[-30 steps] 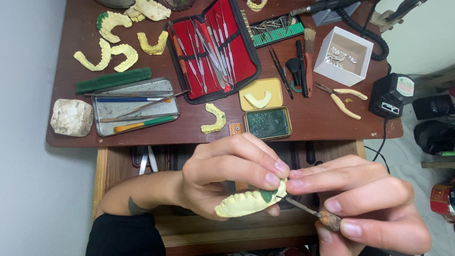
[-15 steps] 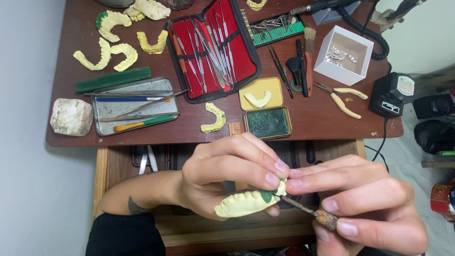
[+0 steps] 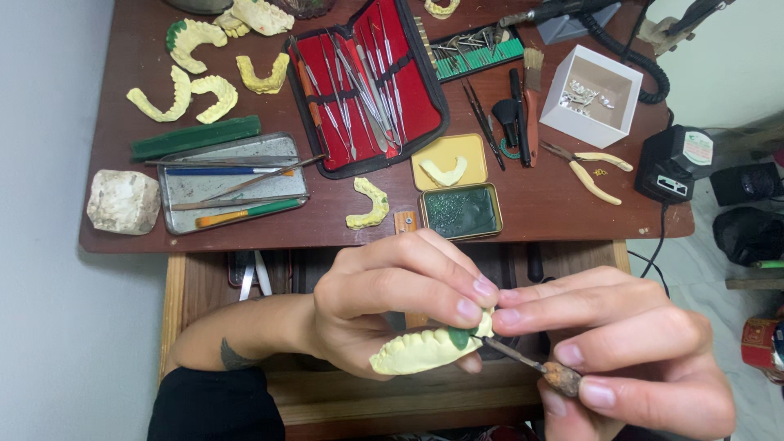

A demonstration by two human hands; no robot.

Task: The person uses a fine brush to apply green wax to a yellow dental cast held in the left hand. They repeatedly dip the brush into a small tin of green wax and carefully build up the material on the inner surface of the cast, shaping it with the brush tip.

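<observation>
The brown table [image 3: 523,212] carries everything: an open red instrument case [image 3: 367,82] at its middle, a metal tray [image 3: 233,184] left of that, a white box [image 3: 592,94] to the right. Below the table's front edge, the left hand [image 3: 384,306] pinches a yellow dental cast [image 3: 425,351], fingers closed to steady it. The right hand [image 3: 621,351] grips a thin tool [image 3: 531,367], its tip apparently touching green wax.

Tool tip eases a shade lower along the cast

Over the last second I see my right hand [image 3: 629,359] drift slightly down and right, drawing the thin metal carving tool with the cork-brown handle [image 3: 531,366] with it, its tip at the green wax spot [image 3: 458,337] on the pale yellow plaster dental cast [image 3: 420,351].
</observation>
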